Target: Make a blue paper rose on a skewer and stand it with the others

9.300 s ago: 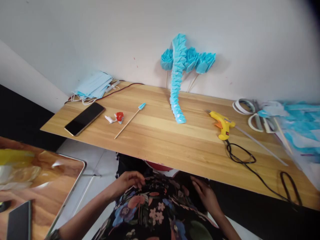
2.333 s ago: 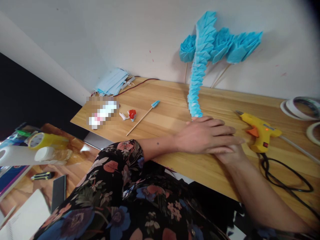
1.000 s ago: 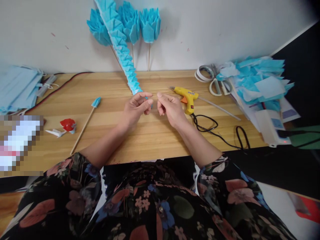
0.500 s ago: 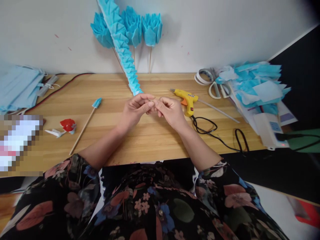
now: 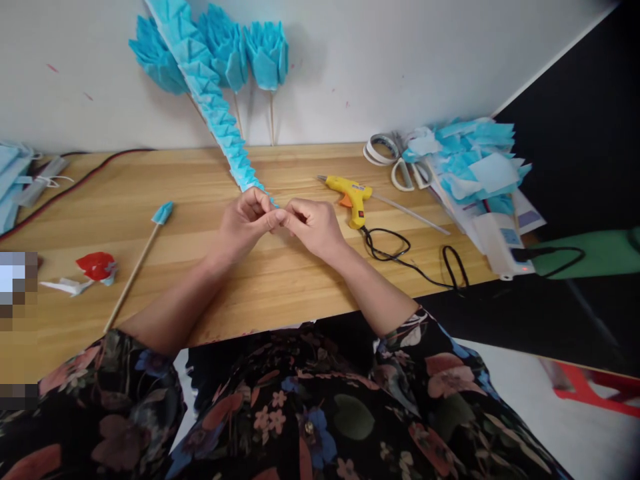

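A long strip of light-blue non-woven fabric (image 5: 207, 93), folded into a row of overlapping points, rises from my hands and leans up across the flowers behind. My left hand (image 5: 243, 227) is closed, its thumb and fingers pinching the strip's near end. Against it my right hand (image 5: 311, 227) is closed too, thumb tip meeting the left thumb at that same end. The fingers largely hide the piece between them. To the right of my right hand lies a yellow hot glue gun (image 5: 353, 195) with a glue stick (image 5: 413, 215) in its back.
Blue fabric flowers (image 5: 267, 57) on sticks stand against the wall. Left lie a stick with a blue bud (image 5: 163, 213), a red scrap (image 5: 96, 265) and blue masks (image 5: 10, 180). Right are tape (image 5: 381, 149), scissors (image 5: 410, 175), blue pieces (image 5: 480, 160) and a white power socket (image 5: 503, 247).
The camera view has turned slightly right, so everything sits farther left. Both hands keep their pinch at the strip's end, with the fingers slightly shifted.
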{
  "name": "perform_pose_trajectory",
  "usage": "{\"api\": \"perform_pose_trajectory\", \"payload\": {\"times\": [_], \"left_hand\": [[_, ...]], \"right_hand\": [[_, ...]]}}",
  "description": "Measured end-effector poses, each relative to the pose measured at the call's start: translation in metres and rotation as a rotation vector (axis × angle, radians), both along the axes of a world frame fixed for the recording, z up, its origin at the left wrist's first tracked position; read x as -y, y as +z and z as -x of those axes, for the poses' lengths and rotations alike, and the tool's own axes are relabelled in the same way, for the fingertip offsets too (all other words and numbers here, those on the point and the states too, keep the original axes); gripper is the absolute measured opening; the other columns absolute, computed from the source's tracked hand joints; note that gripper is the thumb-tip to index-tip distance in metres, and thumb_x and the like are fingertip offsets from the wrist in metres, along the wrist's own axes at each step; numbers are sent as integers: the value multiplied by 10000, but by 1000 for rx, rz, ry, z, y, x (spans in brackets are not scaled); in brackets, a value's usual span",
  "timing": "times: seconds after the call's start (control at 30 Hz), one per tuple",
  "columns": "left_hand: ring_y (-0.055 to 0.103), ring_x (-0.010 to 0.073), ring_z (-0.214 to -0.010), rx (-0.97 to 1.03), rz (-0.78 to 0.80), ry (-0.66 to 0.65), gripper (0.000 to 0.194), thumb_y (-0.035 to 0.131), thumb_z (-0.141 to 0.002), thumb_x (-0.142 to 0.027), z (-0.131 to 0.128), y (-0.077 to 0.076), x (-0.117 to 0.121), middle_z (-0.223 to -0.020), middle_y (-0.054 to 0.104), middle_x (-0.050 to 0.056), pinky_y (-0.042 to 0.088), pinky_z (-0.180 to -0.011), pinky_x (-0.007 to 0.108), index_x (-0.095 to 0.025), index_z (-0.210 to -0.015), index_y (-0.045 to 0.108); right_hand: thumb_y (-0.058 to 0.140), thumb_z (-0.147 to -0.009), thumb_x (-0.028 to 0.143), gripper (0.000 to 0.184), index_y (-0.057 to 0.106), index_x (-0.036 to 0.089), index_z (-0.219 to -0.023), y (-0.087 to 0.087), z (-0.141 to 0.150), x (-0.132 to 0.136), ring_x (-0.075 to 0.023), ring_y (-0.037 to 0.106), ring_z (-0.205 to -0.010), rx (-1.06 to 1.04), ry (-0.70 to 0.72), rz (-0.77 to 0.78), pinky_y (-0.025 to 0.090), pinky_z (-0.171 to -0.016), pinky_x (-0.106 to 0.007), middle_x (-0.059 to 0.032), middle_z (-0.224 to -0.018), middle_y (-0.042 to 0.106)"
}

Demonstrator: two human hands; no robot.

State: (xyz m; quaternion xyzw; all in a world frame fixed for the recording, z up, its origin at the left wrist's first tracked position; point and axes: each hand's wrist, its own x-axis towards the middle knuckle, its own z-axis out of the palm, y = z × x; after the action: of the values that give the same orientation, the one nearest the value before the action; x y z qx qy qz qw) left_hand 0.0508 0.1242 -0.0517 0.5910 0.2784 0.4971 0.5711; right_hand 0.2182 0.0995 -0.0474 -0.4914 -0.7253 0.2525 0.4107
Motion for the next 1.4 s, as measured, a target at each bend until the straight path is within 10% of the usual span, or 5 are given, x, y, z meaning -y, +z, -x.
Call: {"api": "perform_pose_trajectory", "payload": {"times": [0.47,0.77,1.07,1.4], "left_hand": [[519,75,-534,-86,-68,-7,488,845,-818,-539,2,-3,-1,-597,569,-45,418,-533,206,-195,-742,508],[446,73,-482,-48,-44,-65,520,811,-830,-597,0,-7,-3,-547,519,-61,336,-485,220,-200,-742,486],[530,127,-500,175,284,-223,567,586,-928,-740,-9,4,8,-518,466,-54,493,-608,287,-218,-730,485],[527,131,-471,186,443,-140,548,429,-1056,-620,-12,11,10,-472,465,-49,489,-596,273,-200,-714,514]], "right_hand": [[614,-990,325,367,601,182,-652,-2,1,1,-90,404,-566,162,-71,-68,253,-588,-275,40,-596,525],[553,-1020,447,472,550,192,-623,-1,3,4,-93,412,-541,102,-57,-27,264,-584,-283,32,-570,535],[481,-959,731,636,513,211,-593,-2,7,3,-105,597,-529,-358,104,235,397,-544,-231,21,-515,583],[518,-966,691,617,527,208,-582,-6,7,1,-103,616,-553,-389,120,251,455,-580,-235,14,-537,613]]}}
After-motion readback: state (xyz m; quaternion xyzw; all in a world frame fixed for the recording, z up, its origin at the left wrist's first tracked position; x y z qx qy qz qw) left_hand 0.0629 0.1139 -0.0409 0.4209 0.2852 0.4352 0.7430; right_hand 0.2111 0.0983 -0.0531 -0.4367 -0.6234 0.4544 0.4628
